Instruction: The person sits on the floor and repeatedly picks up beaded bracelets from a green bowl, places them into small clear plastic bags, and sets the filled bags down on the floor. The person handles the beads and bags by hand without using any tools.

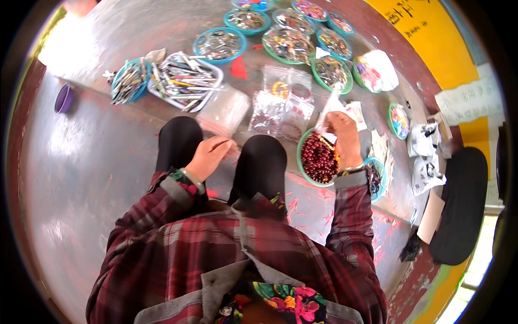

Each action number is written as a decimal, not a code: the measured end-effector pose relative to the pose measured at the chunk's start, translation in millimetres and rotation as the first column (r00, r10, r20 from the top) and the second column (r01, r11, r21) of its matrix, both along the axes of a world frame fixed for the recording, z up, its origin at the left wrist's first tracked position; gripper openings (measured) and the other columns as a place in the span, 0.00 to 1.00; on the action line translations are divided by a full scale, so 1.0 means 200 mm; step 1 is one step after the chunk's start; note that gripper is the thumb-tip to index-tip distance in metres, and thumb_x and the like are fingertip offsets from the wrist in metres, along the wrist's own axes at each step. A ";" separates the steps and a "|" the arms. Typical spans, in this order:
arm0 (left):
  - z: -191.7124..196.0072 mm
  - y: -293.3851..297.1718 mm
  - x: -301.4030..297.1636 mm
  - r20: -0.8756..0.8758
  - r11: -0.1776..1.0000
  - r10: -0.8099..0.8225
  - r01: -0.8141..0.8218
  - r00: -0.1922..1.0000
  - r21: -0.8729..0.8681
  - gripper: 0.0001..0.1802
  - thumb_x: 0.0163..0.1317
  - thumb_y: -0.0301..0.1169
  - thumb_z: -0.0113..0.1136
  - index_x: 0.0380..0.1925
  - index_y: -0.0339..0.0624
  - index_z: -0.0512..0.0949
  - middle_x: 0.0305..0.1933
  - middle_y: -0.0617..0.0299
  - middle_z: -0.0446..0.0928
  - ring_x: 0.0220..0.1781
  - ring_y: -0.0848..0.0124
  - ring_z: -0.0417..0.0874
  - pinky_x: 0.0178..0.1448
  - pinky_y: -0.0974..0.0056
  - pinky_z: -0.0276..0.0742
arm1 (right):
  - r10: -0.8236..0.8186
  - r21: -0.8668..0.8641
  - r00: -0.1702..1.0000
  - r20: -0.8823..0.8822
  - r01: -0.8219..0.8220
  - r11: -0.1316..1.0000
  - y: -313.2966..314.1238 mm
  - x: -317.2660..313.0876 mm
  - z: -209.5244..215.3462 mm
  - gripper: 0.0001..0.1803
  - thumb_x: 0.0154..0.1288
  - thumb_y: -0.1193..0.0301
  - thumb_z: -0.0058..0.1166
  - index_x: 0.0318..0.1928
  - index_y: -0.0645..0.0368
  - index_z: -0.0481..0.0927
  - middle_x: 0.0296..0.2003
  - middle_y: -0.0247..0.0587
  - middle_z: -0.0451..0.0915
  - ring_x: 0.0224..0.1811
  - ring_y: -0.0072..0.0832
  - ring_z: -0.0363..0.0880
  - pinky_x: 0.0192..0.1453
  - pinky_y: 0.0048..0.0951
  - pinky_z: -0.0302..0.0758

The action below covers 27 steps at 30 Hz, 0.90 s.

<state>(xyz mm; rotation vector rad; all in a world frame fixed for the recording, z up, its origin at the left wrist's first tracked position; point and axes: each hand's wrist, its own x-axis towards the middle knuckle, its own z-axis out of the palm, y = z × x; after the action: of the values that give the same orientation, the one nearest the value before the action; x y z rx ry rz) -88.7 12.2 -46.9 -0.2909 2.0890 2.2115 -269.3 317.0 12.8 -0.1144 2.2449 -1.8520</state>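
One small clear plastic bag (330, 110) is pinched in the grip of the right hand (343, 139), fingers closed on its lower end so its long axis runs up and slightly left, away from the person. It hangs just above the far rim of a green-rimmed bowl (302, 162) heaped with dark red beads (319, 157), beside the right knee. The left hand (209, 156) rests between the knees, fingers curled loosely; whether it holds anything I cannot tell. Just beyond the knees lie flat clear packets (280, 108) and a white tray of long tools (183, 81). Farther out, blue- and green-rimmed dishes (218, 44) crowd the far edge of the floor (91, 151), which lies bare to the left. A small purple cup (63, 98) stands near the left edge.
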 end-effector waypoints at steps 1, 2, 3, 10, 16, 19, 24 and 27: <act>0.00 0.00 0.02 -0.059 0.999 0.036 -0.038 0.998 -0.022 0.12 0.68 0.31 0.47 0.36 0.33 0.77 0.33 0.62 0.79 0.32 0.78 0.76 0.38 0.71 0.72 | 0.085 0.004 0.996 -0.009 -0.085 0.996 -0.15 0.09 0.04 0.10 0.60 0.69 0.52 0.32 0.64 0.81 0.25 0.31 0.78 0.27 0.18 0.75 0.33 0.21 0.71; 0.01 -0.01 0.03 -0.123 0.998 0.057 -0.061 0.991 -0.026 0.12 0.68 0.30 0.47 0.36 0.33 0.77 0.32 0.62 0.78 0.32 0.78 0.76 0.38 0.71 0.72 | 0.157 0.000 0.987 -0.015 -0.157 0.988 -0.28 0.17 0.04 0.09 0.59 0.69 0.53 0.32 0.63 0.81 0.25 0.34 0.79 0.26 0.19 0.75 0.32 0.23 0.72; 0.02 -0.01 0.06 -0.185 0.996 0.081 -0.088 0.979 -0.030 0.12 0.68 0.30 0.47 0.36 0.33 0.77 0.32 0.62 0.78 0.32 0.78 0.76 0.37 0.71 0.72 | 0.232 -0.003 0.972 -0.020 -0.232 0.973 -0.41 0.25 0.04 0.09 0.59 0.69 0.53 0.33 0.63 0.81 0.24 0.37 0.79 0.25 0.20 0.75 0.30 0.26 0.72; 0.05 -0.11 0.20 -0.097 0.967 0.207 -0.189 0.973 0.173 0.10 0.66 0.32 0.51 0.34 0.34 0.74 0.30 0.62 0.76 0.30 0.77 0.77 0.35 0.71 0.76 | 0.507 0.455 0.697 -0.508 -0.282 0.845 -0.98 0.72 -0.15 0.10 0.56 0.69 0.53 0.25 0.64 0.71 0.24 0.48 0.73 0.26 0.44 0.77 0.30 0.35 0.72; 0.00 -0.17 0.26 0.040 0.865 0.183 -0.180 0.982 0.468 0.07 0.67 0.31 0.51 0.35 0.39 0.73 0.32 0.66 0.75 0.32 0.78 0.77 0.37 0.72 0.75 | 0.546 0.381 0.779 -0.308 -0.425 0.821 -1.00 0.79 -0.17 0.11 0.53 0.66 0.57 0.28 0.62 0.75 0.29 0.47 0.76 0.28 0.42 0.78 0.32 0.36 0.74; -0.03 -0.18 0.26 0.055 0.838 0.162 -0.167 0.985 0.519 0.06 0.66 0.31 0.51 0.35 0.40 0.74 0.32 0.65 0.76 0.32 0.77 0.78 0.38 0.72 0.76 | 0.539 0.299 0.796 -0.275 -0.462 0.835 -0.98 0.80 -0.16 0.12 0.55 0.65 0.60 0.29 0.63 0.76 0.28 0.41 0.76 0.26 0.29 0.76 0.31 0.28 0.73; -0.04 -0.18 0.25 0.032 0.838 0.105 -0.106 0.994 0.535 0.06 0.66 0.30 0.50 0.36 0.40 0.75 0.32 0.65 0.77 0.34 0.77 0.78 0.39 0.71 0.75 | 0.522 0.053 0.851 -0.065 -0.519 0.853 -0.94 0.74 -0.23 0.12 0.59 0.67 0.60 0.27 0.62 0.75 0.23 0.28 0.73 0.26 0.14 0.69 0.30 0.18 0.68; -0.01 -0.17 0.26 0.044 0.874 0.102 -0.111 0.994 0.473 0.06 0.66 0.29 0.51 0.36 0.40 0.76 0.33 0.65 0.78 0.36 0.76 0.79 0.40 0.71 0.74 | 0.503 0.075 0.858 -0.104 -0.498 0.864 -0.94 0.73 -0.23 0.14 0.58 0.63 0.62 0.28 0.61 0.76 0.23 0.31 0.77 0.25 0.15 0.70 0.29 0.21 0.69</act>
<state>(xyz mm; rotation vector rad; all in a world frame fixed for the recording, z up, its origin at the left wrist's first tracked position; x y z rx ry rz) -37.3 -21.7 -48.0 -0.3867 1.4743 2.6763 -124.2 129.1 -32.4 -0.7480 2.0614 -1.5391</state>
